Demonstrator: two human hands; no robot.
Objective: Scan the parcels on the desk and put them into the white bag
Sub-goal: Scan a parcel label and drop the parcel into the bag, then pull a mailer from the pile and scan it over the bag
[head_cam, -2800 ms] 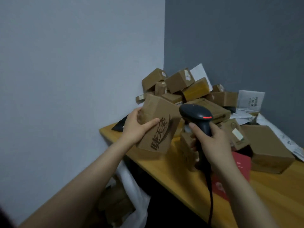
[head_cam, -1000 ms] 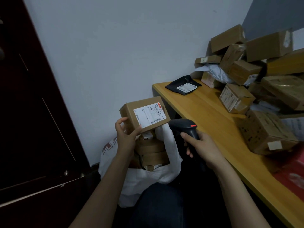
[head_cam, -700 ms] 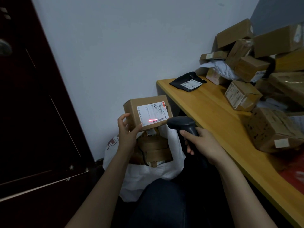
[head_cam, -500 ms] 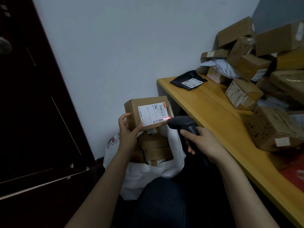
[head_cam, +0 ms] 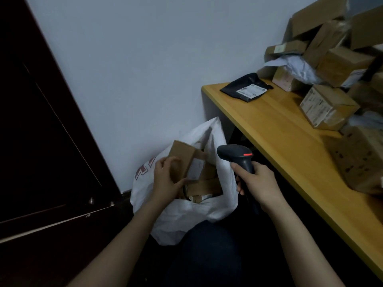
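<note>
My left hand [head_cam: 165,180] grips a small cardboard parcel [head_cam: 182,157], tilted on edge in the mouth of the white bag [head_cam: 186,216] on the floor. Several brown boxes [head_cam: 207,186] lie inside the bag below it. My right hand [head_cam: 257,183] holds a black barcode scanner [head_cam: 236,155] by its handle, just right of the bag, with a red light on its head. A pile of cardboard parcels [head_cam: 327,106] sits on the yellow desk [head_cam: 275,131] at the right.
A black mailer with a white label [head_cam: 246,88] lies near the desk's left corner. A white poly mailer [head_cam: 294,67] is wedged in the pile. A dark door [head_cam: 41,141] stands at the left, a pale wall behind the bag.
My left hand has lowered the parcel from in front of the scanner down into the bag's mouth and turned it on edge. The red scan line on its label is gone.
</note>
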